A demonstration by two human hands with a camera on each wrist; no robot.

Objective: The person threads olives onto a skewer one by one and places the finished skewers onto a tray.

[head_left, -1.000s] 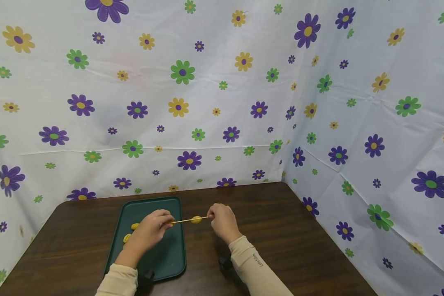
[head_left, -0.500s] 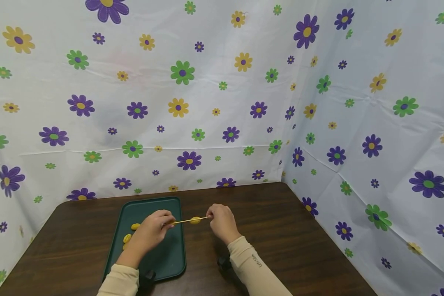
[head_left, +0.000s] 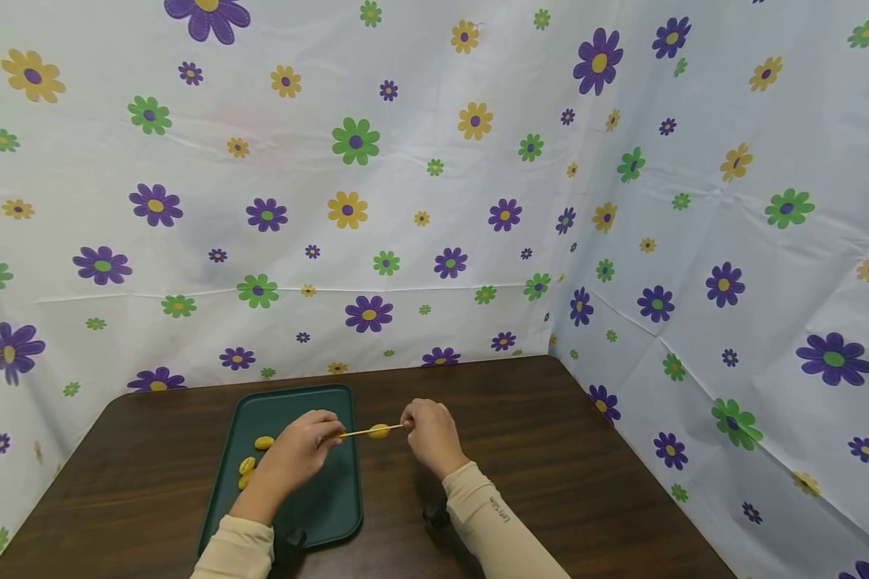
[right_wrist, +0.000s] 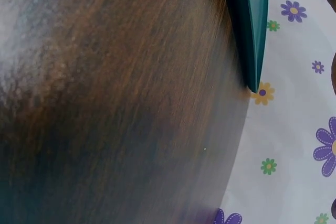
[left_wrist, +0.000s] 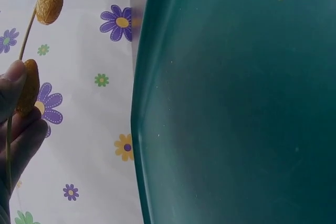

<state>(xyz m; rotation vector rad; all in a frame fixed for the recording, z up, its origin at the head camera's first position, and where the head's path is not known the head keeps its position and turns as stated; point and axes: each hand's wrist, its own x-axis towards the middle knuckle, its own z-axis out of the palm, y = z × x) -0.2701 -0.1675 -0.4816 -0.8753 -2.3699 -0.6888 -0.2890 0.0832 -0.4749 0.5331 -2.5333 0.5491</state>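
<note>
A thin yellow cord (head_left: 362, 433) runs taut between my two hands, above the tray's right edge and the table. One wrinkled yellow oval piece (head_left: 380, 431) sits on it between the hands, near the right fingers. My left hand (head_left: 297, 449) pinches a second oval piece (left_wrist: 29, 86) together with the cord, thumb on one side and fingers on the other. At the cord's other end, my right hand (head_left: 432, 434) pinches it between thumb and fingertips; the very tip is hidden. The right wrist view hardly catches this work.
A dark green tray (head_left: 326, 511) lies on the brown wooden table (head_left: 521, 466), under my left hand. Several more yellow oval pieces (head_left: 264, 443) rest in it, left of that hand. White flowered cloth (head_left: 420, 185) hangs behind and to the right.
Both hands keep their hold and come very slightly closer together. The oval piece between them shifts a little to the left, with the cord still stretched.
</note>
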